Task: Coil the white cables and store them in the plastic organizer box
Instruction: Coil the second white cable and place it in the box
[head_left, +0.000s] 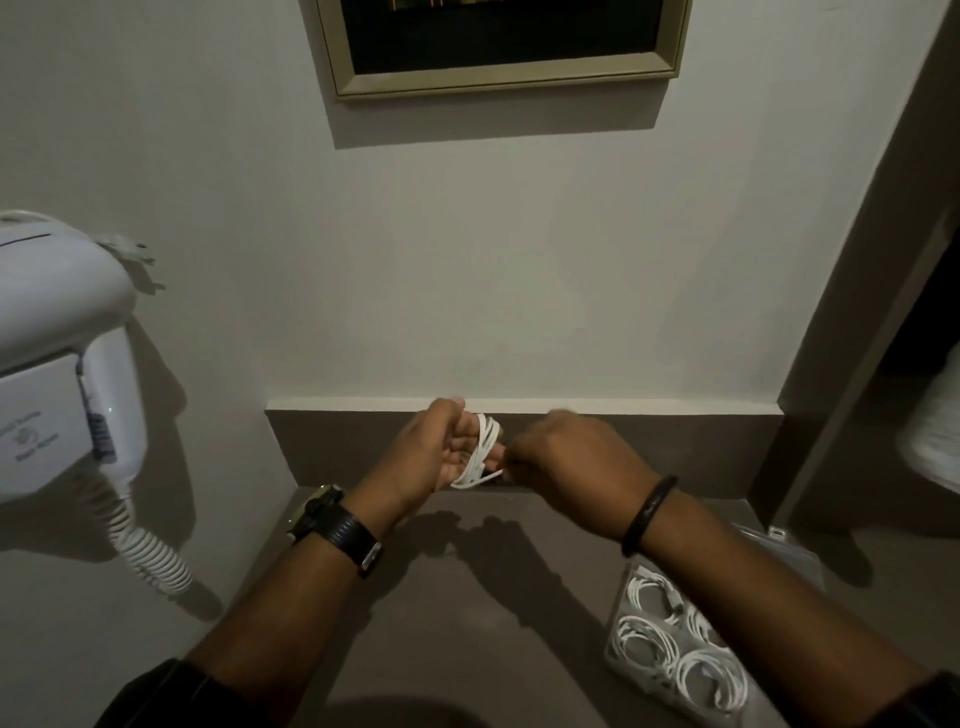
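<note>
A white cable is looped in several turns around the fingers of my left hand, held up above the brown counter near the back wall. My right hand is right beside it, fingers pinched on the loose end of the same cable. The clear plastic organizer box lies open on the counter at the lower right, partly under my right forearm. Several coiled white cables sit in its compartments.
A white wall-mounted hair dryer with a spiral cord hangs at the left. A framed picture is on the wall above. The brown counter runs under my arms, with a dark doorway edge on the right.
</note>
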